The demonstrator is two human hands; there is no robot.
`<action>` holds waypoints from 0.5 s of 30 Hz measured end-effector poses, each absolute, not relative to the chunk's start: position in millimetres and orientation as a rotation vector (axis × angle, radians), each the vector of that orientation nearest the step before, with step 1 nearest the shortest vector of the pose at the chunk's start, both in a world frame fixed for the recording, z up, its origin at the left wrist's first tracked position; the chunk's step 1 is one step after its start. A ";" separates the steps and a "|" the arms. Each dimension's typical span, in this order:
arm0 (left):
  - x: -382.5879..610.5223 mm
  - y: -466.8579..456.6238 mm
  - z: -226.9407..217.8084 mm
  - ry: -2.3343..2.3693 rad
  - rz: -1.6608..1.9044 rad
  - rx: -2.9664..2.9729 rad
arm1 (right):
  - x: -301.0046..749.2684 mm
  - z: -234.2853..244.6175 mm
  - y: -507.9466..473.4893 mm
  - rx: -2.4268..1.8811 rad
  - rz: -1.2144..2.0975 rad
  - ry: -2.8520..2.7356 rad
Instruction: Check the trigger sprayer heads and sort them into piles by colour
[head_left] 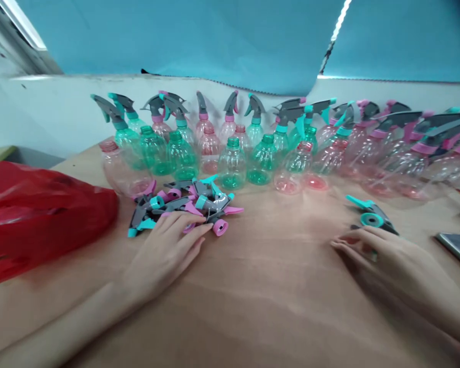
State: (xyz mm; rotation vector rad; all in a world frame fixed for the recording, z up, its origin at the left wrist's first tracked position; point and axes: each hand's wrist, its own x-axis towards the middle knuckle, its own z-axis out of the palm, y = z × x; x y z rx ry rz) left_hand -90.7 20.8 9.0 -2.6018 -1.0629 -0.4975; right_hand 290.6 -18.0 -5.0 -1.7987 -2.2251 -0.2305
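Observation:
My left hand (166, 250) lies over the near edge of a heap of loose spray heads (176, 204), grey with pink or teal parts. Its fingers stretch out, the tips touching the heap beside a pink collar (220, 227). On the right, my right hand (387, 260) is low over the table with fingers curled together; a small teal bit shows between them, and what it belongs to is hidden. Just beyond those fingers lies a single grey spray head with a teal collar (371, 220). Open green bottles (184, 158) and clear-pink bottles (118, 166) stand behind the heap.
Behind them, bottles fitted with spray heads (255, 120) line the wall and crowd the right side. A red plastic bag (46, 214) sits at left. A dark flat device (458, 248) lies at the right edge of the brown table (260, 306). Blue blinds (184, 36) hang above.

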 end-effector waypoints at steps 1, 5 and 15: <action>-88.0 22.7 8.3 -1.036 -0.475 -2.584 | 297.4 -5.8 -22.6 -1.861 -0.153 -2.179; -72.5 32.7 5.8 -0.960 -0.354 -2.502 | 298.0 3.1 -30.7 -1.847 0.074 -2.111; -56.4 29.5 9.2 -0.888 -0.571 -2.605 | 170.6 24.1 20.4 -0.927 0.479 -2.389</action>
